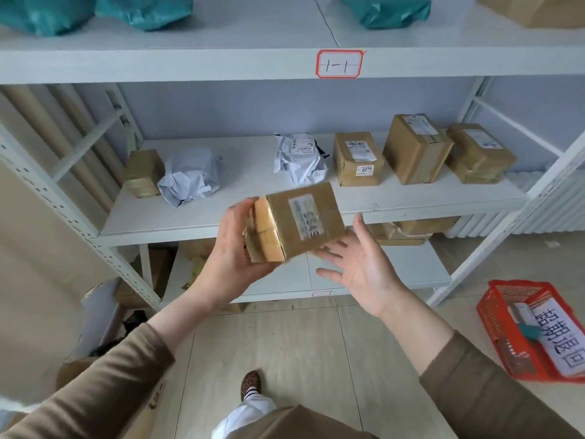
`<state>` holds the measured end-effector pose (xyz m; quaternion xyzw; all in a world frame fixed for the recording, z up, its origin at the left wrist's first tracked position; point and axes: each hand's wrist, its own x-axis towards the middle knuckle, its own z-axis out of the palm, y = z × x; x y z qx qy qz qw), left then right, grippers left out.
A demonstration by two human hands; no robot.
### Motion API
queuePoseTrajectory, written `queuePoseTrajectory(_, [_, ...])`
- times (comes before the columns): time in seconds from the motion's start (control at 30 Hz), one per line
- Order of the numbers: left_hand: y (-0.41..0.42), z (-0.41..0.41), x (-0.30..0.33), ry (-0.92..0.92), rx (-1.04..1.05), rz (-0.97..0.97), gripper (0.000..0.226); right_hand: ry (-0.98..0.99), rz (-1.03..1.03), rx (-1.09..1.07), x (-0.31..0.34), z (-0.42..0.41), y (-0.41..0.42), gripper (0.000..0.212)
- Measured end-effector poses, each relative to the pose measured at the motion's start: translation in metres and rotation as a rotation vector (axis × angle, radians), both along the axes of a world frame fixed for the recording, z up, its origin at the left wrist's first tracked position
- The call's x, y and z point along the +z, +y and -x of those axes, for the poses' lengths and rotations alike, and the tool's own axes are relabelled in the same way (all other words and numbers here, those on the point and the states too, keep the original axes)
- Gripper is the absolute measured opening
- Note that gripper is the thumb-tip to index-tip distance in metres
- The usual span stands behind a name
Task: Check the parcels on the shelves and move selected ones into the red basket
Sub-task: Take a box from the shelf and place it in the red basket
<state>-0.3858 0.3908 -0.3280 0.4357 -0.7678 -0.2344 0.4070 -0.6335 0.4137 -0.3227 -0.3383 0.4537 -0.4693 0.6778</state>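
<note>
A taped cardboard parcel (297,223) is gripped at its left end by the left hand (235,245), while the right hand (361,270) is held open, palm up, just under its right edge. The red basket (506,337) is set on the floor to the right, and more parcels are seen beyond on the white shelf (253,198).

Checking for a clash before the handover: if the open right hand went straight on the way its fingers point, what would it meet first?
Most likely the tape-wrapped brown cardboard box gripped by the left hand; the right hand's fingertips already reach its lower edge, though depth is unclear.
</note>
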Motion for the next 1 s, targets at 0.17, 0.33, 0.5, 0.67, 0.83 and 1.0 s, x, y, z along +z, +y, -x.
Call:
queuePoseTrajectory(0.17, [-0.018,-0.013,-0.014,-0.419,-0.090,0.639,0.078,-0.059,-0.099,0.214,-0.005,0.007,-0.012,0.089])
queuePoseTrajectory(0.33, [-0.020,-0.019,-0.022,-0.473,-0.099,0.757,0.066,-0.003,-0.061,0.205,-0.005,0.002,-0.013,0.066])
queuePoseTrajectory(0.5, [-0.018,-0.013,-0.044,-0.150,0.094,0.162,0.102,0.152,0.128,-0.004,-0.009,-0.011,-0.016,0.061])
queuePoseTrajectory(0.67, [-0.010,0.016,-0.021,0.723,-0.003,-0.651,0.047,0.360,0.420,-0.099,-0.012,-0.018,-0.017,0.061])
queuePoseTrajectory(0.83, [-0.019,0.030,-0.014,0.770,-0.147,-0.803,0.061,0.307,0.393,-0.117,-0.021,-0.014,-0.031,0.065])
queuePoseTrajectory(1.0, [-0.021,0.054,-0.024,0.955,-0.122,-0.874,0.067,0.127,0.244,-0.223,-0.016,-0.001,-0.056,0.098])
